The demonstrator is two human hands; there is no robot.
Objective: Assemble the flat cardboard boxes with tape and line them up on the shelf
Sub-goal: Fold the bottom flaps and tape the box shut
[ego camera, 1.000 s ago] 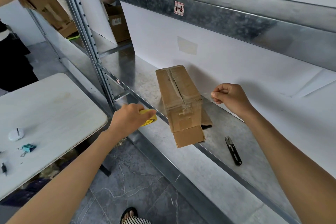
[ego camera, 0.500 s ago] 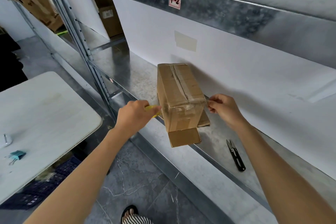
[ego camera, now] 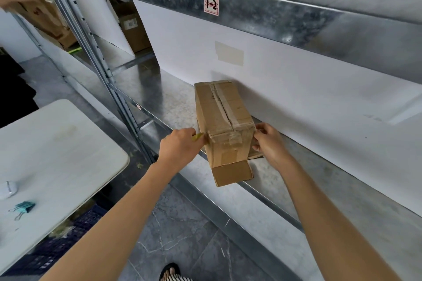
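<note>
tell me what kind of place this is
Probably a storeroom or small warehouse: galvanised metal shelving with a numbered bay label, a taped cardboard box standing on it, and more boxes in the next bay.

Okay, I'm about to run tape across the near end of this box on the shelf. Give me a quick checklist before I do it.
1. Box seated: ok. The box lies on the shelf, with its near end over the front edge.
2. Top seam taped: ok. A strip covers it.
3. Near end closed: not ok. The bottom flap sticks out open.
4. Roll in hand: ok. The left hand grips the yellow tape roll at the box's left corner.
5. Right hand's hold: cannot tell. The right hand is at the box's right side, and what it pinches is hidden.
6. Cutter within reach: cannot tell. None is in view.
</note>
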